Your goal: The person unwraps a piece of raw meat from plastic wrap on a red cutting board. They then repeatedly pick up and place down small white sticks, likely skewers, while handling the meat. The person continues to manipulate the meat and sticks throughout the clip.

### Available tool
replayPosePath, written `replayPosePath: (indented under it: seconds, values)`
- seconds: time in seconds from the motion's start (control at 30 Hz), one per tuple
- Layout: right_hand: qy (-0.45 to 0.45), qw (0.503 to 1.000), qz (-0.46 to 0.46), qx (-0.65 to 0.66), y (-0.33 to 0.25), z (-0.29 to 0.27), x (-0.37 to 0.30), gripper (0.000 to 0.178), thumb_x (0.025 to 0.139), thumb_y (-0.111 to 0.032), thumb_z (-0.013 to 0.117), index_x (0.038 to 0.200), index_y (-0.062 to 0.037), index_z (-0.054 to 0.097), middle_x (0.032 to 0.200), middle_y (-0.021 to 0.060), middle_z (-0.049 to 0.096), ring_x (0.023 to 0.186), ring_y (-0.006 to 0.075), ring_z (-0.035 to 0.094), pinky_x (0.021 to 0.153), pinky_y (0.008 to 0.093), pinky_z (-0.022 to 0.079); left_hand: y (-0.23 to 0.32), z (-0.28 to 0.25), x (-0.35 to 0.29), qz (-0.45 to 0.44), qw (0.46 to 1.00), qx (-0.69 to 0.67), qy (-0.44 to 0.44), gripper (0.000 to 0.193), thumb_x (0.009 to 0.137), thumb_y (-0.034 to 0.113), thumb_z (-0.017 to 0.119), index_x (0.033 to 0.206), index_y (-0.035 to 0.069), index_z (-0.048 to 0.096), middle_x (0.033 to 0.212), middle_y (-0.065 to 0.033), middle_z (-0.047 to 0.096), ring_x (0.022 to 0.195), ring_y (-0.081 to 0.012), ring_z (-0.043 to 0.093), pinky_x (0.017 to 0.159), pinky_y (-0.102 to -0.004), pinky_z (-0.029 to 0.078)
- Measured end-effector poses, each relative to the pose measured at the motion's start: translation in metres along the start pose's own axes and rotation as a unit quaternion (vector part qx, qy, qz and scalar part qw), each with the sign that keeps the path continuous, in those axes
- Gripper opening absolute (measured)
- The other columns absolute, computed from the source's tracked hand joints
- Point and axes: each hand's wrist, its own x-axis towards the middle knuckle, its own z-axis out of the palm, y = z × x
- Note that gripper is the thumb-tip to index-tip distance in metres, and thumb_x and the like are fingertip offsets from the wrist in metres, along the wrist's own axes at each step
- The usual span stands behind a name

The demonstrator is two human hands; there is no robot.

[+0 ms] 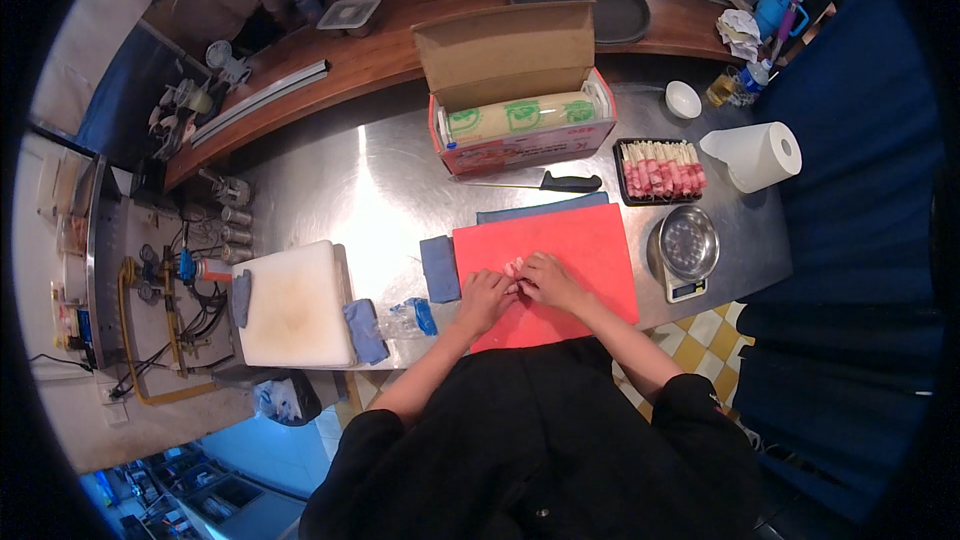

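On the red cutting board (545, 235) lies a small pink piece of meat (513, 267), mostly covered by my fingers. My left hand (486, 298) closes on its near left side, and my right hand (549, 281) pinches it from the right. The fingertips of both hands nearly meet. Whether anything is wrapped inside the meat is hidden. To the right of the board's far corner, a black tray (625, 185) holds several meat-wrapped bundles with pale mushroom-like stems sticking out. A metal bowl (688, 242) rests on a kitchen scale (686, 291) right of the board.
Beyond the board lie a black-handled knife (571, 182) and an open cardboard box (520, 152) with a wrap roll. A paper roll (752, 157) and a white bowl (683, 99) stand far right. Leftward are folded blue cloths (440, 269) and a white cutting board (292, 305).
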Motion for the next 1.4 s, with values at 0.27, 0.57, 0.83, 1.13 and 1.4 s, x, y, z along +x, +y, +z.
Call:
replayPosePath:
  seconds: [0.27,0.57,0.83,1.13,1.4]
  values:
    - [-0.014,0.998,-0.044,-0.035,-0.004,-0.022,0.000,0.025,0.078,-0.016,0.077,0.100,-0.0076,0.068,0.100,0.0060,0.064,0.096,0.0269,0.060,0.082,0.0428,0.050,-0.001,0.008,0.005,-0.035,0.999,0.024,-0.004,0.017,0.082,0.018,0.076,0.095,0.009,0.069,0.089,-0.0073,0.065,0.090,-0.0277,0.061,0.080,-0.0440,0.044]
    - [-0.021,0.998,-0.048,-0.040,0.010,-0.003,0.004,0.027,0.076,-0.015,0.076,0.099,-0.0065,0.067,0.093,0.0086,0.062,0.093,0.0292,0.061,0.078,0.0425,0.050,-0.013,0.001,0.024,-0.144,0.983,-0.083,-0.076,0.014,0.081,0.015,0.077,0.088,0.004,0.074,0.089,-0.0135,0.068,0.085,-0.0344,0.064,0.077,-0.0467,0.051]
    - [-0.080,0.997,0.017,-0.001,0.022,-0.007,0.020,0.018,0.077,-0.016,0.076,0.092,-0.0052,0.074,0.090,0.0116,0.066,0.092,0.0325,0.062,0.082,0.0444,0.052,-0.010,-0.002,0.022,-0.026,0.999,-0.028,0.004,0.019,0.083,0.020,0.077,0.100,0.009,0.073,0.089,-0.0077,0.066,0.089,-0.0285,0.062,0.079,-0.0431,0.046]
    - [-0.048,0.991,0.121,0.027,0.021,-0.018,0.019,0.024,0.075,-0.025,0.081,0.091,-0.0068,0.077,0.091,0.0113,0.068,0.094,0.0306,0.063,0.086,0.0424,0.052,-0.010,0.004,0.027,-0.112,0.993,-0.026,-0.021,0.017,0.081,0.020,0.079,0.093,0.009,0.075,0.089,-0.0088,0.067,0.089,-0.0298,0.063,0.077,-0.0457,0.048]
    - [-0.037,0.998,0.002,-0.041,0.011,-0.026,0.014,0.042,0.071,-0.022,0.086,0.108,-0.0092,0.072,0.104,0.0080,0.066,0.103,0.0286,0.061,0.088,0.0430,0.051,-0.017,-0.014,0.060,-0.307,0.926,-0.117,-0.184,0.018,0.080,0.024,0.081,0.091,0.010,0.081,0.101,-0.0244,0.074,0.100,-0.0394,0.071,0.084,-0.0435,0.057]
